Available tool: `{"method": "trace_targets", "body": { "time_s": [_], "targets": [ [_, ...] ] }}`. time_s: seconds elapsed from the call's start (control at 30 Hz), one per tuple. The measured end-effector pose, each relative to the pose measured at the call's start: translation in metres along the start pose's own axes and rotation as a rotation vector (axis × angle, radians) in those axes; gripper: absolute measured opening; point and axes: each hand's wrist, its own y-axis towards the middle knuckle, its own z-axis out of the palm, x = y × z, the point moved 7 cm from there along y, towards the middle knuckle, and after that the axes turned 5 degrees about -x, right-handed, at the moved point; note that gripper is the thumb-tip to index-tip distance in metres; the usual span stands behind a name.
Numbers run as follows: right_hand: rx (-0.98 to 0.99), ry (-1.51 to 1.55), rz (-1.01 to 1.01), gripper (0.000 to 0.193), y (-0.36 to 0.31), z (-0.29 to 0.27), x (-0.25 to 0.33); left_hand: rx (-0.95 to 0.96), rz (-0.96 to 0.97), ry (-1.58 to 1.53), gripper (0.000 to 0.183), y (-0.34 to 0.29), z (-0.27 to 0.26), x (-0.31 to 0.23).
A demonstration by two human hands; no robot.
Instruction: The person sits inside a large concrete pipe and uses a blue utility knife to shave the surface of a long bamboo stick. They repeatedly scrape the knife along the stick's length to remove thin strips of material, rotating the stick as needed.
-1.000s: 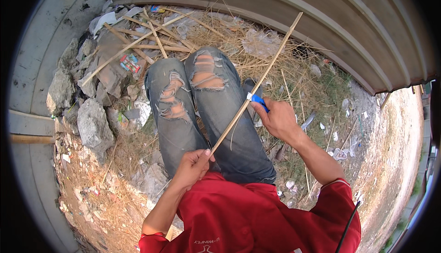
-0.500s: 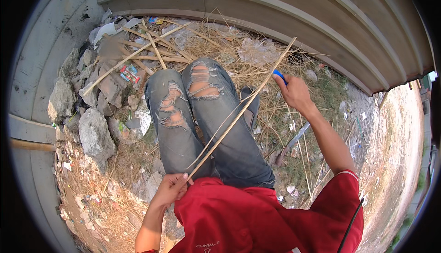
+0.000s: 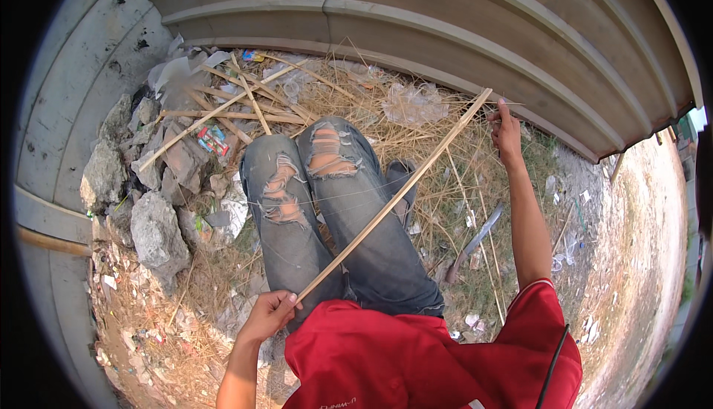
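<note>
A long, pale split bamboo strip [image 3: 390, 205] slants across my thighs, its far end up near the metal sheeting. My left hand [image 3: 269, 314] pinches its near end beside my red shirt. Past the far tip, my right hand [image 3: 506, 132] is raised with the index finger stretched out and the other fingers curled in. Whatever those fingers hold is hidden; a thin light sliver shows by the fingertip. A fine bamboo shaving [image 3: 327, 205] trails across my torn jeans below the strip.
Several bamboo pieces [image 3: 223, 112] lie crossed on straw at the far left, beside broken rocks [image 3: 157, 231]. A long-bladed knife [image 3: 475, 242] rests on the grass at right. Corrugated metal sheeting [image 3: 386, 23] closes off the far side. Clear plastic [image 3: 416, 103] lies near it.
My right hand has moved away and to the right, past the strip's far end. The blue tool it held at the strip no longer shows. My left hand keeps its pinch.
</note>
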Motion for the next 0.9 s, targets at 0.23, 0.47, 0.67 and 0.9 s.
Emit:
{"method": "trace_targets", "body": {
  "time_s": [0.23, 0.47, 0.67, 0.9],
  "targets": [
    [0.154, 0.146, -0.034, 0.028, -0.047, 0.037, 0.041, -0.054, 0.058, 0.119, 0.035, 0.008, -0.007, -0.002],
    [0.142, 0.599, 0.153, 0.028, 0.013, -0.027, 0.016, -0.052, 0.062, 0.076, 0.034, 0.003, -0.037, 0.019],
    [-0.681, 1.185, 0.204, 0.028, 0.091, -0.188, -0.1, 0.004, 0.053, 0.012, 0.034, 0.007, -0.016, 0.013],
    [-0.18, 1.165, 0.814, 0.04, -0.055, -0.02, -0.124, -0.138, 0.155, 0.17, 0.034, 0.014, 0.024, -0.017]
  ]
}}
